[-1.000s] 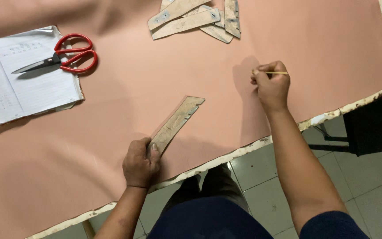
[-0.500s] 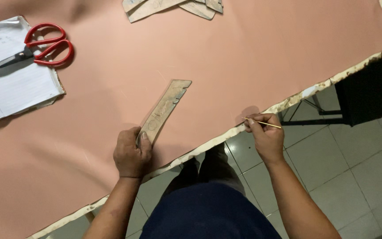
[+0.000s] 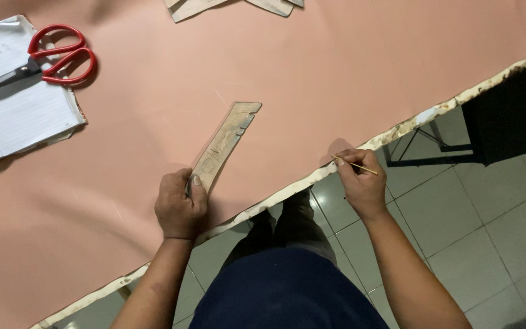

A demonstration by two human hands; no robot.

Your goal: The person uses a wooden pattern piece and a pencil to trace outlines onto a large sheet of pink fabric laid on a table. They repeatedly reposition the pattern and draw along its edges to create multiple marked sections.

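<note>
- Currently the left hand [image 3: 181, 207] presses its fingers and thumb down on the near end of a long, narrow beige cardboard pattern strip with a notched far end [image 3: 223, 145], which lies flat on the salmon-pink sheet of material [image 3: 348, 79] covering the table.
- Over at the table's near edge, the right hand [image 3: 363, 186] is closed in a pinch around a thin yellowish marking stick [image 3: 355, 166], its tip just beside the worn, pale table edge [image 3: 275, 196].
- Since only the near end of the strip is held, I judge the notched end could swing if the stick pushes along it, skewing any traced line.
- Also, the pink sheet could wrinkle or slide under the pressing hand, shifting the strip.
- Red-handled scissors [image 3: 47, 60] rest on an open white notebook [image 3: 13, 116] well away at the far left; a tug on the sheet might disturb them.
- More beige pattern pieces [image 3: 226, 6] lie at the far edge.
- No containers are in view.
</note>
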